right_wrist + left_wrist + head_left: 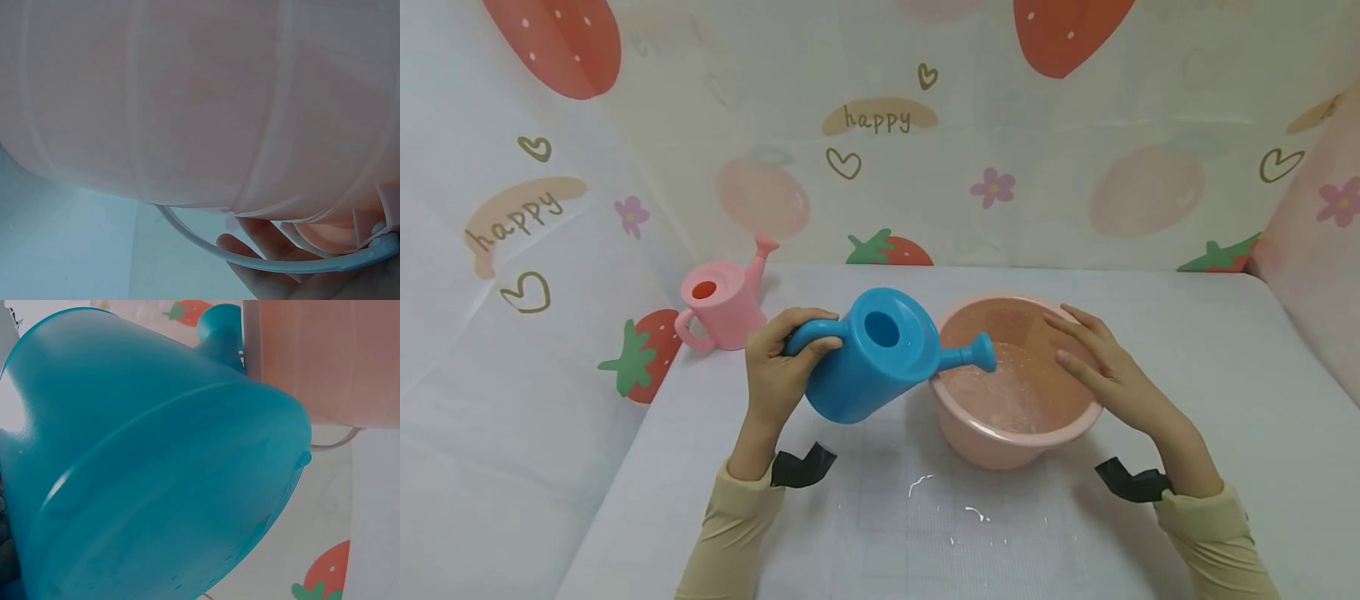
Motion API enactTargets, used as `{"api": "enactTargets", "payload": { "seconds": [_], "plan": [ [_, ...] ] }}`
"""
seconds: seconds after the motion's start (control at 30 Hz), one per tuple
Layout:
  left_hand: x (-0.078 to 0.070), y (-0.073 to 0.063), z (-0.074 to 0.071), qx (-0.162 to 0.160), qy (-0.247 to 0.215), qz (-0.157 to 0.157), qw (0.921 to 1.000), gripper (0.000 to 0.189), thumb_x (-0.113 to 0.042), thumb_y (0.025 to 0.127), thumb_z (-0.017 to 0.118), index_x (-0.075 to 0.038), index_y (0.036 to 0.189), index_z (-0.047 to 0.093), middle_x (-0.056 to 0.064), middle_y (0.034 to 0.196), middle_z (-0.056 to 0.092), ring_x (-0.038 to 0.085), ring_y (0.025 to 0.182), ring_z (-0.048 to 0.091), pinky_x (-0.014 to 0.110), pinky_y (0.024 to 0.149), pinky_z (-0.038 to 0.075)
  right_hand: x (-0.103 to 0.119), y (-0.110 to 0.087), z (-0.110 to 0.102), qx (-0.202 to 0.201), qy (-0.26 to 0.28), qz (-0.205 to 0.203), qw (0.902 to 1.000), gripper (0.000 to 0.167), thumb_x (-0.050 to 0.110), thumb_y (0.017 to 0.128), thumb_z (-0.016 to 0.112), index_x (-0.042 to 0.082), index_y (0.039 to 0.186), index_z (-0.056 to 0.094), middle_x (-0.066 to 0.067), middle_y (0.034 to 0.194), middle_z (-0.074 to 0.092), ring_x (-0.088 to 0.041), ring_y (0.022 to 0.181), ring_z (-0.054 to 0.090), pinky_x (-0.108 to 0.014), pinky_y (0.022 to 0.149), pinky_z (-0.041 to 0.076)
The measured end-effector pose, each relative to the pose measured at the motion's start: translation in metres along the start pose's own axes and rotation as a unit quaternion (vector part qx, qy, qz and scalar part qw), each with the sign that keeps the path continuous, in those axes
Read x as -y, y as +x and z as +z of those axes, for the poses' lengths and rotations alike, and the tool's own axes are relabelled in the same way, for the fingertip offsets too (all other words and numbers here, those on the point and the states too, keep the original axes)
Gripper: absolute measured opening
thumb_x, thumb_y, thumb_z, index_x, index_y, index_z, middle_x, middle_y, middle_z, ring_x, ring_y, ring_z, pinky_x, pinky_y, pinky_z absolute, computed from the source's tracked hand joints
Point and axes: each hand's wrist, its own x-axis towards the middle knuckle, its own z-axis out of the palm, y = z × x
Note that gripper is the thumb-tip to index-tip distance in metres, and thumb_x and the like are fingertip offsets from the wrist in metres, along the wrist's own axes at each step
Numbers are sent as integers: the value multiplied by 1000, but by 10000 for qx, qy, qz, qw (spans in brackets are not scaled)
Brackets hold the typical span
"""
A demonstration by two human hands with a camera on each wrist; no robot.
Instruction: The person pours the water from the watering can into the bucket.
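My left hand (775,367) grips the handle of a blue watering can (872,367). The can is tipped to the right, its spout (973,353) reaching over the near left rim of a pink bucket (992,450). Clear water seems to lie in the bucket, though its level is hard to tell. At the bucket's right rim is my right hand (1108,371), its fingers extended over the opening. In the right wrist view, fingers (269,237) show behind the bucket's thin pale carrying handle (269,265). The can's base fills most of the left wrist view.
A pink watering can (730,310) stands at the back left of the white table (880,550). Shiny wet spots (976,512) lie in front of the bucket. A strawberry-printed sheet (880,196) rises behind the table and along its sides.
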Motion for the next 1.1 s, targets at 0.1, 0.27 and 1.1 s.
{"api": "enactTargets", "payload": {
  "seconds": [0.1, 0.27, 1.1],
  "plan": [
    [0, 0, 0, -9, -10, -7, 10000, 47, -37, 80, 66, 7, 95, 64, 9, 90, 69, 12, 88, 65, 31, 85, 53, 0, 0, 0, 22, 13, 14, 10000, 52, 15, 95, 51, 22, 143, 34, -6, 152, 17, -39, 137, 18, -73, 93, 25],
    [1, 0, 0, -27, -24, 21, 10000, 46, -37, 80, 67, 6, 96, 64, 5, 91, 70, 11, 88, 66, 31, 85, 53, 0, 1, 1, 9, 11, 65, 10000, 51, 17, 95, 51, 23, 143, 35, -3, 152, 17, -37, 137, 19, -72, 94, 26],
    [2, 0, 1, -16, -174, 53, 9998, 41, -32, 79, 69, 5, 95, 65, 0, 90, 70, 11, 86, 66, 30, 83, 53, -2, 1, 1, -11, 70, -3, 10000, 50, 18, 95, 51, 22, 143, 36, -6, 151, 19, -34, 137, 18, -71, 96, 24]
  ]
}}
